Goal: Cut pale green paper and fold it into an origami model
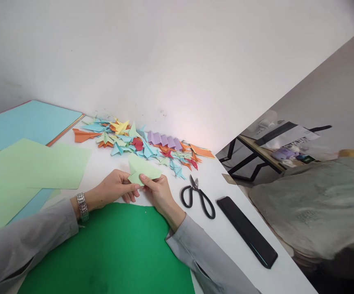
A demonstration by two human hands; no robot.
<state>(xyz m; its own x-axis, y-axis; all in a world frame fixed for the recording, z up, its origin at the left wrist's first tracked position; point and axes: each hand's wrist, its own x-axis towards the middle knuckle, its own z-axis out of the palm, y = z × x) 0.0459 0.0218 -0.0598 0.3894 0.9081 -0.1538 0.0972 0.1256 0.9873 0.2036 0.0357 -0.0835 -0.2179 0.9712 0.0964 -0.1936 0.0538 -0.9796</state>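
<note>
A folded piece of pale green paper [143, 166] is held up between both hands above the far edge of the green mat [112, 249]. My left hand [117, 187] pinches its lower left side, fingers curled beneath it. My right hand [159, 192] grips its lower right part, with the thumb lying flat on the front. The paper shows a slanted crease and a pointed flap at the left. Some fingertips are hidden behind it. Just right of my right hand lie black-handled scissors [198, 197], blades slightly apart and pointing away.
Many small folded paper figures [148, 149] are piled along the wall. Pale green sheets [57, 165] and a stack of blue sheets [30, 124] lie at the left. A long black case [247, 232] lies near the right table edge. Beyond sits a person in grey-green [312, 204].
</note>
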